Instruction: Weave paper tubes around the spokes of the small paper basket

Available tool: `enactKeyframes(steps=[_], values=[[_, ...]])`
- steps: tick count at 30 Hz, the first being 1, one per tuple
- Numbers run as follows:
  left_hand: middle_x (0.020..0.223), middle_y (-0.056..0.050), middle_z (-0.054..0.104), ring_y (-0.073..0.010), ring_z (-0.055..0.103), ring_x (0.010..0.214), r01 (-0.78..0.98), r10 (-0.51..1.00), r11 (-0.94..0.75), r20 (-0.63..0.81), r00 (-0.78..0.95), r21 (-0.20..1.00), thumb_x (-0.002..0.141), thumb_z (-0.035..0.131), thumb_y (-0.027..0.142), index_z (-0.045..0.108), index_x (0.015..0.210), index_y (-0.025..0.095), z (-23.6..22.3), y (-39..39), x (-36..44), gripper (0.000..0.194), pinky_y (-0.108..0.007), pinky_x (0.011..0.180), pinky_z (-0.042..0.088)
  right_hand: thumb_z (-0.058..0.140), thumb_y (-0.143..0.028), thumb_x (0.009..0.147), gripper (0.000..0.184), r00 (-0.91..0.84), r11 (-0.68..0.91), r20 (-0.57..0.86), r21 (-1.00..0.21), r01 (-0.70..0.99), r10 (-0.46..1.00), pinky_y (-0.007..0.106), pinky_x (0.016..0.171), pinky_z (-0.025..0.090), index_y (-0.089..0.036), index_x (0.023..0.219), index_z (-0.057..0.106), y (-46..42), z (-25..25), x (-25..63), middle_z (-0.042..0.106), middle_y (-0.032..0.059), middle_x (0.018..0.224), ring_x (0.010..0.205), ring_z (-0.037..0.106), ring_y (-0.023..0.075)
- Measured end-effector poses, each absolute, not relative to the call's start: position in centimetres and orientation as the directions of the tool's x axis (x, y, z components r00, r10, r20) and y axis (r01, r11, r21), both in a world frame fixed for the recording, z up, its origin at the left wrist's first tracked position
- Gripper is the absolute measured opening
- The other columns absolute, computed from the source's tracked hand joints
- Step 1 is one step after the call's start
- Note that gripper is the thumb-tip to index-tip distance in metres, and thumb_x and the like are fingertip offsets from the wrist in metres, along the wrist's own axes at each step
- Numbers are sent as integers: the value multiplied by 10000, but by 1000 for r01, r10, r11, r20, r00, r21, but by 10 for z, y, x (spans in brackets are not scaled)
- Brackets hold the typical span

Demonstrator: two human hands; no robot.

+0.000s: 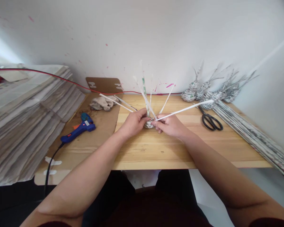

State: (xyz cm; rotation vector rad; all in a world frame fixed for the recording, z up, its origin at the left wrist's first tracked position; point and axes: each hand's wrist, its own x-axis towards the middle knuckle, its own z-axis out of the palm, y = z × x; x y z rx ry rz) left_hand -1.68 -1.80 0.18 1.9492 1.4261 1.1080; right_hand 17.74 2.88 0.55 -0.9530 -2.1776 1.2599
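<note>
Paper weave [149,125]: head view, mid-table between both hands; small, rounded, whitish, with thin strands [144,88] fanning upward.
Left hand [134,122]: thumb and fingertips pinched together on the weave's left side.
Right hand [168,124]: thumb and fingers closed on a long white strand [184,110] that slants out rightward.
Table [144,153]: open wood from hands to front edge; glue gun [78,128] left, scissors [211,122] right, both well apart from them.
Wall [137,34]: along the back edge.

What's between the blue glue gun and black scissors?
Head view, left to right: left hand, small woven piece, right hand, plus a long white strip it pinches.
</note>
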Motion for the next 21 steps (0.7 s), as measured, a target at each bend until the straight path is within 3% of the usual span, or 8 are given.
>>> enactKeyframes(steps=[7,13,21], values=[[705,17,570,-144,519,662,601,933,-346,333,138,720,854,547,188,519,811,204,6,-18,-18,53,-261,639,374,630,-401,885,251,-680,338,24,-881,332,733,227,509,496,-186,762,588,29,6,178,613,-12,630,513,594,102],[708,24,583,-121,521,645,393,950,-308,304,75,866,845,598,252,543,803,193,-3,-13,-21,91,-238,623,409,654,-474,869,298,-671,312,16,-894,323,742,227,525,498,-176,865,639,28,4,179,646,6,668,553,618,113],[670,37,593,-74,496,511,255,967,-253,247,58,933,846,619,305,500,819,182,-5,-11,-23,174,-199,518,396,602,-309,909,146,-674,205,-50,-934,294,737,192,473,473,-167,885,576,29,9,174,625,-17,654,502,613,92]])
